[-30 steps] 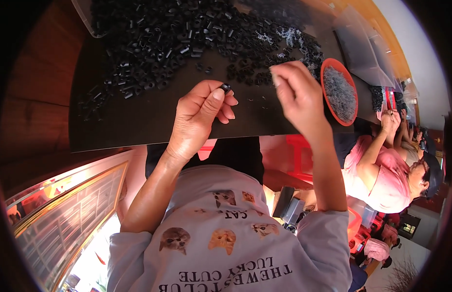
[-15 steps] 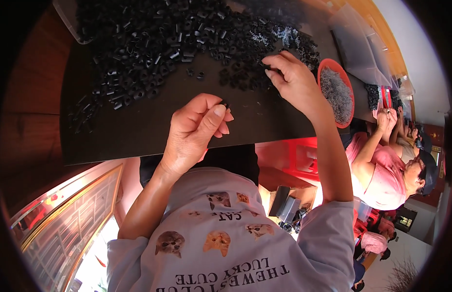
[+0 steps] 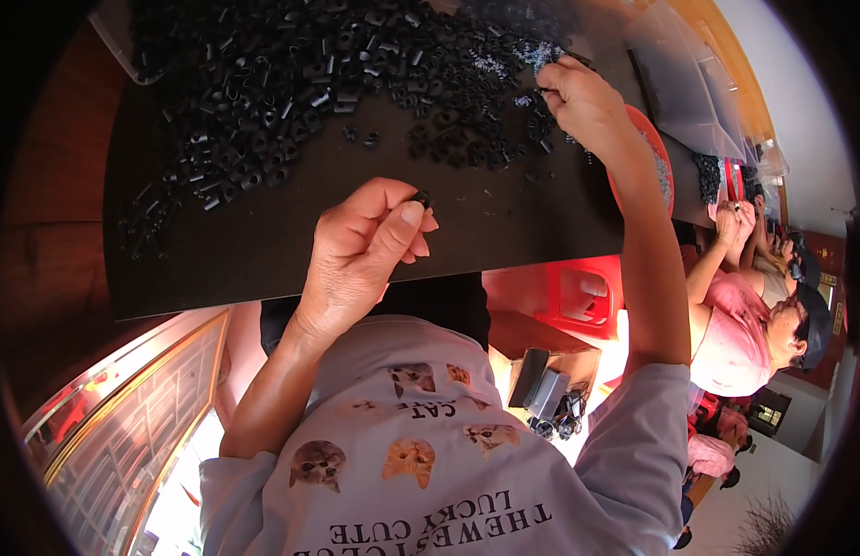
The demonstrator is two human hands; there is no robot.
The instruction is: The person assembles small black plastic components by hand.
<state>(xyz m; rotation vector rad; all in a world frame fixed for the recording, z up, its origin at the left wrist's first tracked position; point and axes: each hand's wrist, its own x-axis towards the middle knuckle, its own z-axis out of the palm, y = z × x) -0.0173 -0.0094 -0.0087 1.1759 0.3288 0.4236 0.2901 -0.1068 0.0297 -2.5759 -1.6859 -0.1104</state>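
Left hand raised over the dark board, small black part pinched at fingertips, right hand stretched out, fingers closed in the pile of black parts.

The single head view is looking steeply down from close above, taking in the dark work board across the upper frame and the person's own shirt filling the bottom, fisheye edges bending.
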